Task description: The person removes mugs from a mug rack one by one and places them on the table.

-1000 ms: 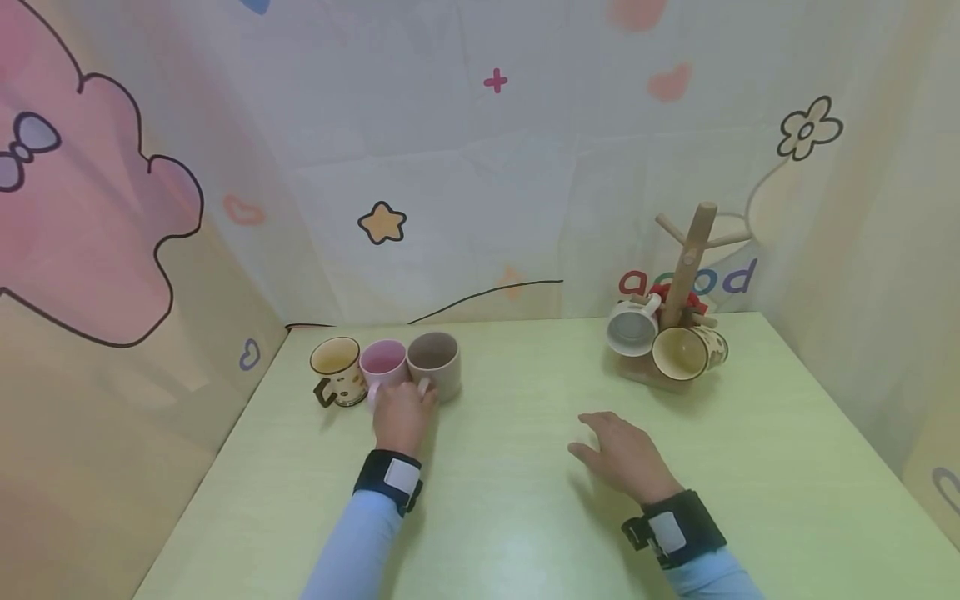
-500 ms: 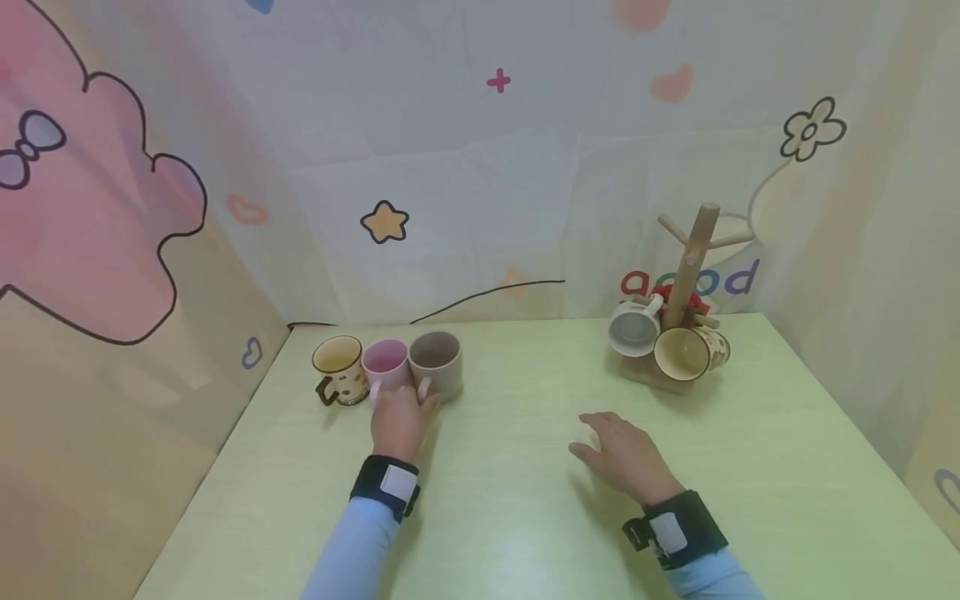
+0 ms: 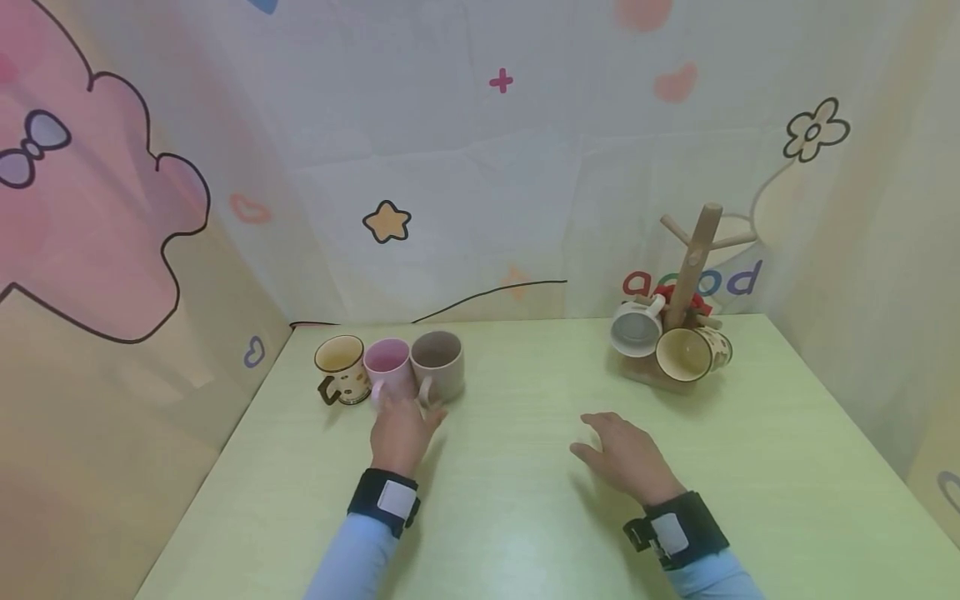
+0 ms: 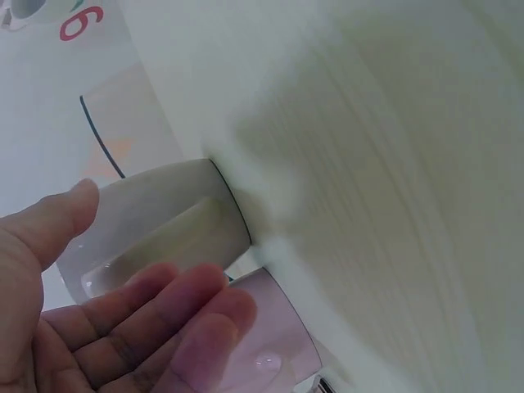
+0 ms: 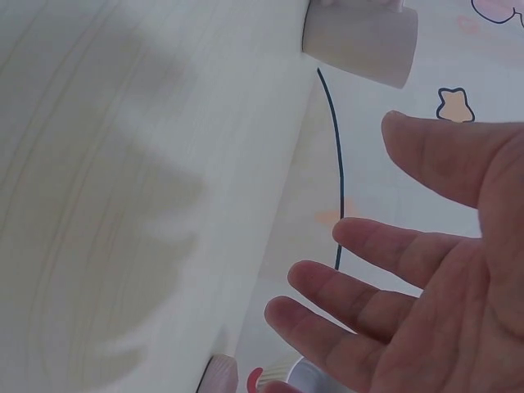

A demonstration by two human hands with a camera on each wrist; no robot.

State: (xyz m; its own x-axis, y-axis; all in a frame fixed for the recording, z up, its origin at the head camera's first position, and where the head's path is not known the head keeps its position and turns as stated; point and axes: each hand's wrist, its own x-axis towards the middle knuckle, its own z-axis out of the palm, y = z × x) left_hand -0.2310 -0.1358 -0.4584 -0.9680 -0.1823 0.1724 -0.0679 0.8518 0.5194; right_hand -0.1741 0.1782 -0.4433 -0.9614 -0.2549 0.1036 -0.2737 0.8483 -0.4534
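In the head view three mugs stand upright side by side at the back left: a cream patterned mug [image 3: 351, 386] with a dark handle, a pink mug [image 3: 401, 377] and a grey mug [image 3: 447, 377]. My left hand [image 3: 401, 435] is just in front of the pink and grey mugs, its thumb apart from its fingers. The left wrist view shows the grey mug's handle [image 4: 168, 235] beyond the thumb and fingertips, with nothing gripped. Over the table's right half, my right hand [image 3: 628, 460] hovers with spread, relaxed fingers and holds nothing.
A wooden mug tree [image 3: 693, 268] stands at the back right. From its lower pegs hang a white mug [image 3: 628, 332] and a cream patterned mug [image 3: 703, 353], while its upper pegs are bare. A printed cloth [image 3: 480, 167] backs the pale green table [image 3: 517, 500].
My left hand has let go at the grey mug's handle and drawn back slightly toward me, its thumb spreading. The mugs stay standing, and my right hand keeps its pose.
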